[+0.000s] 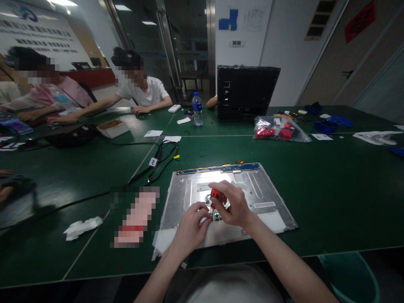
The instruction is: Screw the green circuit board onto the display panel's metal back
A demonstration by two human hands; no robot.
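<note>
Low at frame centre, the right hand [232, 205] pinches a small red tool [217, 196], mostly hidden by its fingers. The left hand [191, 226] curls beside it, its fingertips on something too small to tell, over a flat silver metal panel [268, 189].

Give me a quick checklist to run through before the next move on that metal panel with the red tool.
1. Red tool held in the right hand: ok.
2. Left hand rests on the metal panel: ok.
3. Panel lies flat on the green table: ok.
4. Tool tip seated on a fastener: cannot tell, fingers hide it.
5. Black cable apart from the panel: ok.
</note>
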